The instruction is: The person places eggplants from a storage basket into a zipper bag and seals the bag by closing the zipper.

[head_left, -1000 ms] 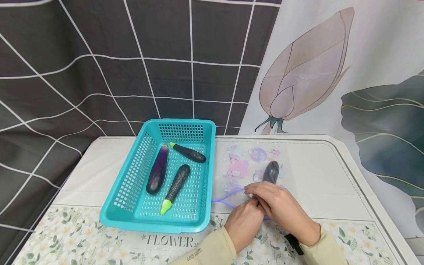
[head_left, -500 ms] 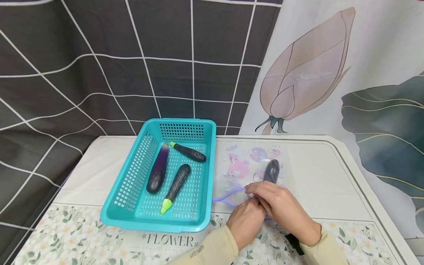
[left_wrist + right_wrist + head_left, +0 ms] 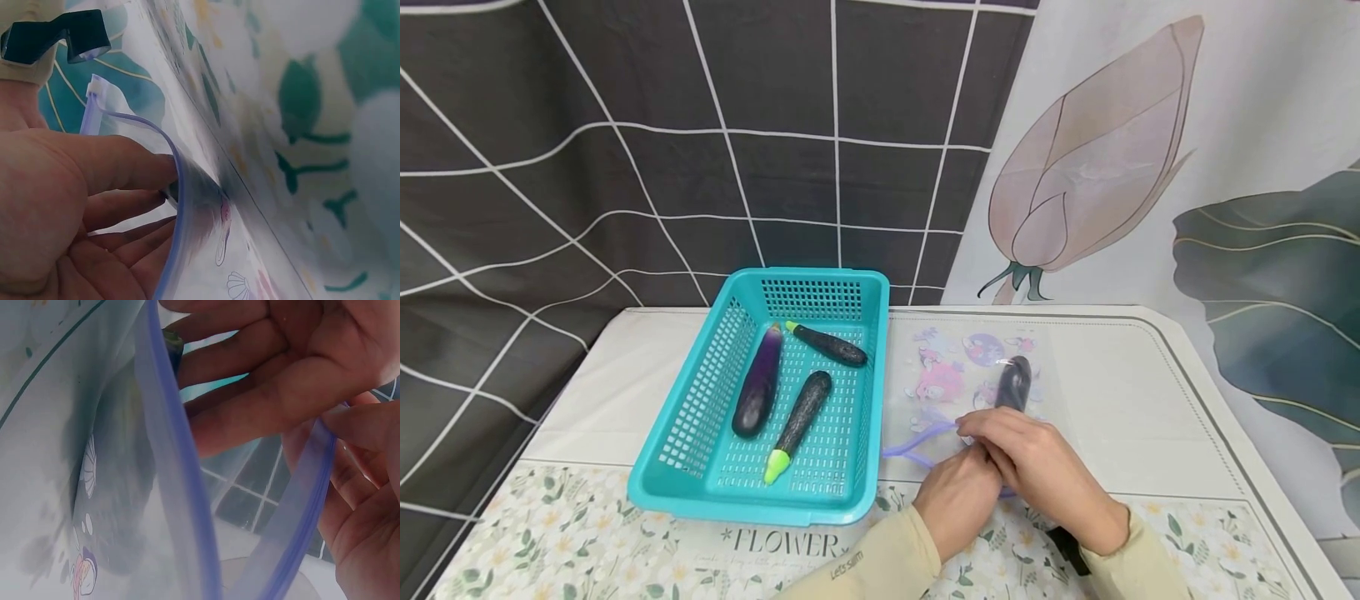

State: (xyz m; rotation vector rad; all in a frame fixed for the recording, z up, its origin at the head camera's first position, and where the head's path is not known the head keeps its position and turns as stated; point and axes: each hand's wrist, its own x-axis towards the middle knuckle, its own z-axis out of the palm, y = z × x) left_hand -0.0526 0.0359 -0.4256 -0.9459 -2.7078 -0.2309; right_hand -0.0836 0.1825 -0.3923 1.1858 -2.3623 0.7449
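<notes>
A clear zip bag (image 3: 901,392) with pink and purple cartoon prints lies right of the basket, its purple zip edge parted. Inside it lies a dark, glossy eggplant (image 3: 1013,382), its near end hidden under the hands in the head view. My left hand (image 3: 957,504) reaches into the bag's mouth, and its fingers appear to pinch the eggplant's stem end (image 3: 174,345). Crossing over it, my right hand (image 3: 1037,467) pinches the upper zip edge (image 3: 306,494). Most of the left fingers are covered in the head view.
A turquoise perforated basket (image 3: 643,483) stands left of the bag. It holds a purple eggplant (image 3: 758,387) and two dark, slender vegetables with green ends, one nearer (image 3: 801,421) and one farther (image 3: 827,346). Dark grid-patterned cloth (image 3: 775,183) hangs behind the table.
The eggplant has slid slightly farther into the bag, away from me. Both hands stay almost in place; the basket and its vegetables have not moved.
</notes>
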